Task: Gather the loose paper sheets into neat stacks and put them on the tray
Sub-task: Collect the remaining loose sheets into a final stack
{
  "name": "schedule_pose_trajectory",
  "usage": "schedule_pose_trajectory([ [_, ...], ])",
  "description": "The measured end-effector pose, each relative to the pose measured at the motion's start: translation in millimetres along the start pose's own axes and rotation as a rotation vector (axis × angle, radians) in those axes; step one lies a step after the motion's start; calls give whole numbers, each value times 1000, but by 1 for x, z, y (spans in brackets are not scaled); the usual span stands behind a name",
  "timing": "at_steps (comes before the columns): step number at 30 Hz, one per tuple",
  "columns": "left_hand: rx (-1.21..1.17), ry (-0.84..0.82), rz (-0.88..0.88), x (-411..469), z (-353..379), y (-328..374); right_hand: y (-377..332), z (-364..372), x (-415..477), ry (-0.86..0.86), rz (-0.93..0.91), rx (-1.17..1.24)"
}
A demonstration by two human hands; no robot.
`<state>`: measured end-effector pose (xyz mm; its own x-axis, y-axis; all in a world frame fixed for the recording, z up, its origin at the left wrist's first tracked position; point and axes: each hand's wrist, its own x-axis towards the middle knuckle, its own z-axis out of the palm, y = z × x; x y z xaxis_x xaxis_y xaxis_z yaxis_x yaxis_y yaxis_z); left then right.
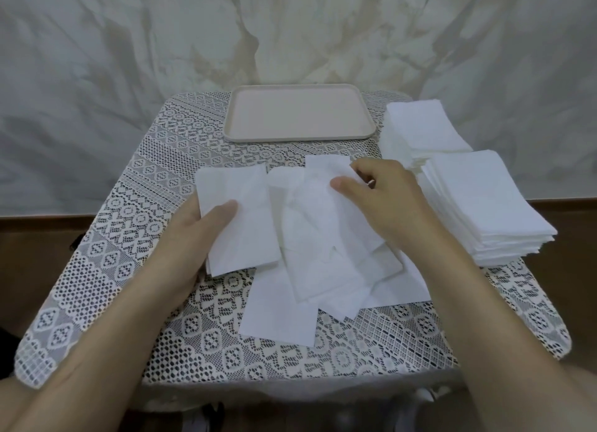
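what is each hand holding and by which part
Left hand grips a white paper sheet by its left edge, thumb on top; right hand pinches another white sheet at its far right corner.

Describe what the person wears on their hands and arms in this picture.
The left hand and right hand are ungloved, the forearms bare with no sleeves or watch in view. One right finger carries a small shiny band, probably a ring.
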<state>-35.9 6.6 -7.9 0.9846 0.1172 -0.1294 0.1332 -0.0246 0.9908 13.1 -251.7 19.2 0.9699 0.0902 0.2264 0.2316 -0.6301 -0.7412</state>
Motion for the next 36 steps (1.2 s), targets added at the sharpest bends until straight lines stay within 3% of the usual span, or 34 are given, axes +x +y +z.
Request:
schedule_pose_trajectory([
  [3,-4,3,-8,0,-1,0,-8,12,6,-69,-12,63],
  [6,-2,-2,-17,1,-2,-1,-11,28,8,-182,-17,-62],
  [12,-15,-21,-19,0,-4,0,-7,30,8,-285,114,-102],
  [18,-61,24,-27,-5,-5,4,1,8,-14,-131,138,-110],
  [23,-61,6,-23,-13,-5,3,6,-4,-40,-256,196,-222],
  [28,-83,19,-31,-15,-3,4,8,-16,-44,-182,158,-370],
  [36,-88,3,-41,-11,-4,3,5,0,-25,-76,159,-29],
])
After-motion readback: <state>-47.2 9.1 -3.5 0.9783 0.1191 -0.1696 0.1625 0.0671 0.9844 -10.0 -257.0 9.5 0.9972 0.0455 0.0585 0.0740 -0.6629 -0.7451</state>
